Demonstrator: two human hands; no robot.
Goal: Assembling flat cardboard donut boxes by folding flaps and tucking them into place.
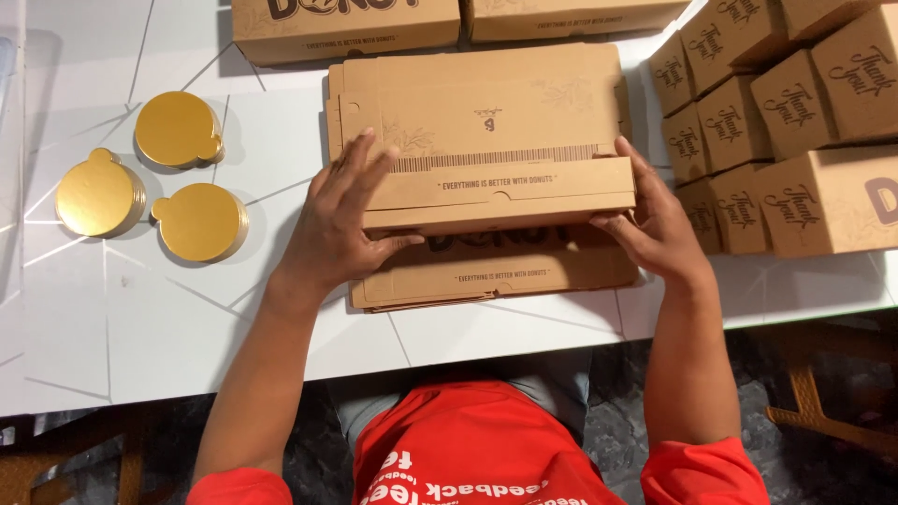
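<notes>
Here we are at the centre of the frame, both hands on a flat cardboard box (496, 154) that lies on top of a stack of box blanks (496, 271) on the white table (140, 318). Our left hand (341, 220) lies spread and flat on the box's left side, fingers open. Our right hand (655, 220) cups the right edge, fingers curled round the folded front flap. Three gold discs (178, 131) sit at the upper left, and small brown boxes (748, 103) are stacked at the upper right.
</notes>
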